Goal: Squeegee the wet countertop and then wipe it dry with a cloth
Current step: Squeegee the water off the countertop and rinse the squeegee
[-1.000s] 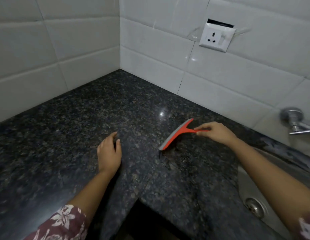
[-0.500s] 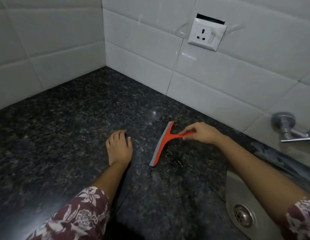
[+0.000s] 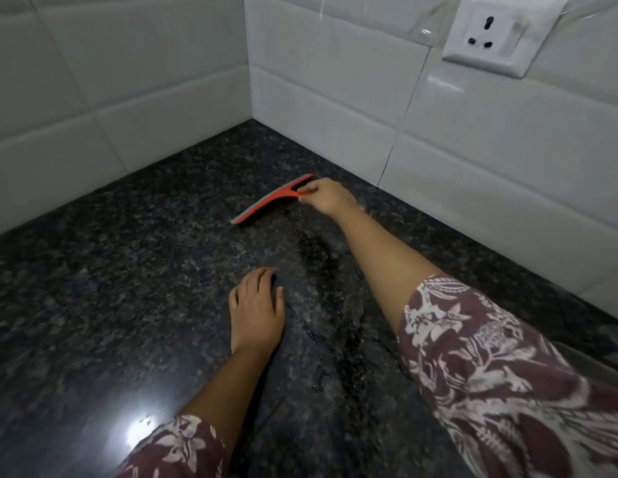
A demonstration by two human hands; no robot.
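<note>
A red squeegee (image 3: 266, 201) with a grey rubber blade lies with its blade on the dark speckled granite countertop (image 3: 111, 288), close to the tiled corner. My right hand (image 3: 326, 198) grips its short handle, arm stretched far forward. My left hand (image 3: 256, 308) rests flat on the counter, fingers straight, nearer to me. A wet streak (image 3: 321, 257) with water beads runs from behind the blade back toward me between both arms. No cloth is in view.
White tiled walls (image 3: 335, 98) meet in a corner just beyond the squeegee. A white wall socket (image 3: 497, 32) sits at the upper right. A bright light reflection (image 3: 142, 432) shows on the counter near me.
My right hand has pushed the squeegee away from me toward the wall corner. The view has swung left, so sink and tap dropped out of sight. My left hand stays flat on the counter.
</note>
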